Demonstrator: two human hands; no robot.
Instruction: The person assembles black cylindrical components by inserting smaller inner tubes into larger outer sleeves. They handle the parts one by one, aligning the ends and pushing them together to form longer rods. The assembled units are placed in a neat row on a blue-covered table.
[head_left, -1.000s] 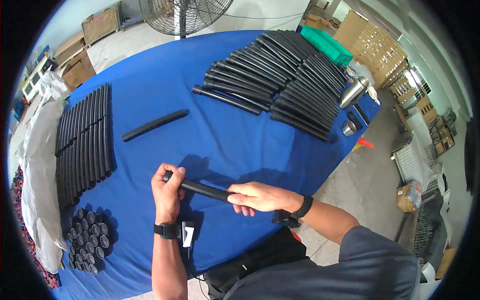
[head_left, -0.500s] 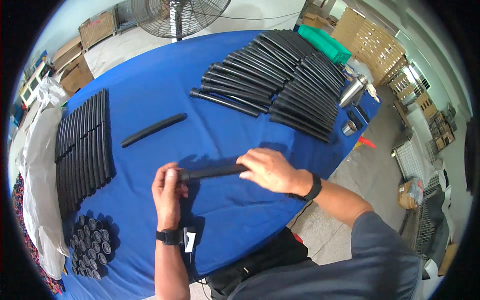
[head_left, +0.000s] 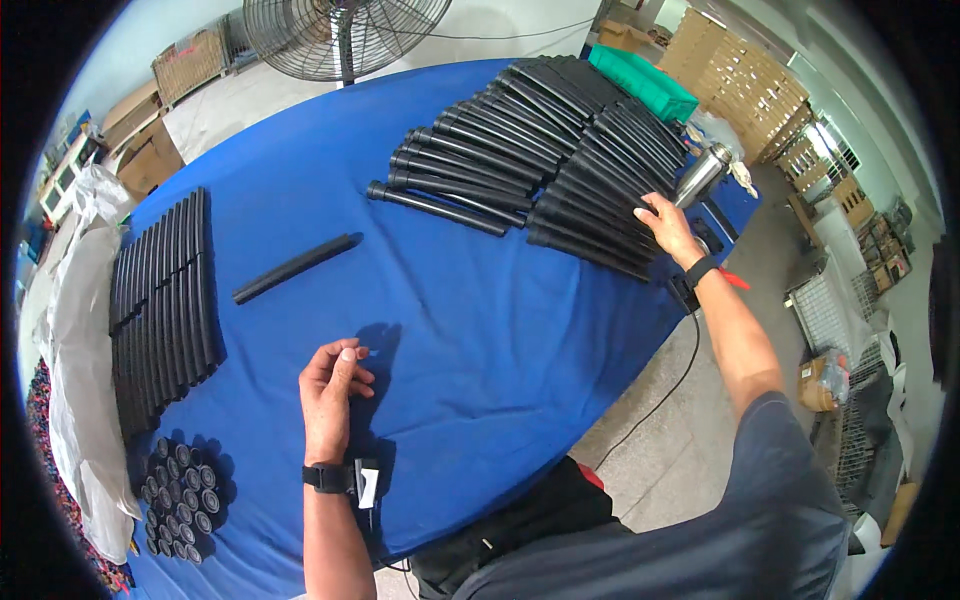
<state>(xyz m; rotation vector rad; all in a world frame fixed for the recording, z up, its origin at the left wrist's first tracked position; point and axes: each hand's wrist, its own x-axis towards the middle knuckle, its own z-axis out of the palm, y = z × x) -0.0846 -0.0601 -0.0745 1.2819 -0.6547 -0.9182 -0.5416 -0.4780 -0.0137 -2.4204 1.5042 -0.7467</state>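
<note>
My left hand (head_left: 337, 385) is above the cloth at the near middle, its fingers curled and the thumb pressed against the index finger. Whatever that pinch may hold is too small to make out. Out to the right, my right hand (head_left: 670, 230) is over the right ends of a large batch of black tubes (head_left: 590, 190), fingers stretched and apart, holding nothing. Many of those tubes have a wider collar at the left end. A single black tube (head_left: 295, 268) lies alone on the blue cloth, beyond my left hand.
Rows of black tubes (head_left: 165, 300) lie at the left, beside white plastic sheeting (head_left: 75, 350). Several round black caps (head_left: 180, 500) are grouped at the near left. A steel flask (head_left: 704, 175) and a green bin (head_left: 643, 84) stand at the right; a fan (head_left: 345, 30) stands behind the table.
My right hand has let go of the black tube and moved right and away, to the tube batch. That tube is no longer between my hands. My left hand stays near its place.
</note>
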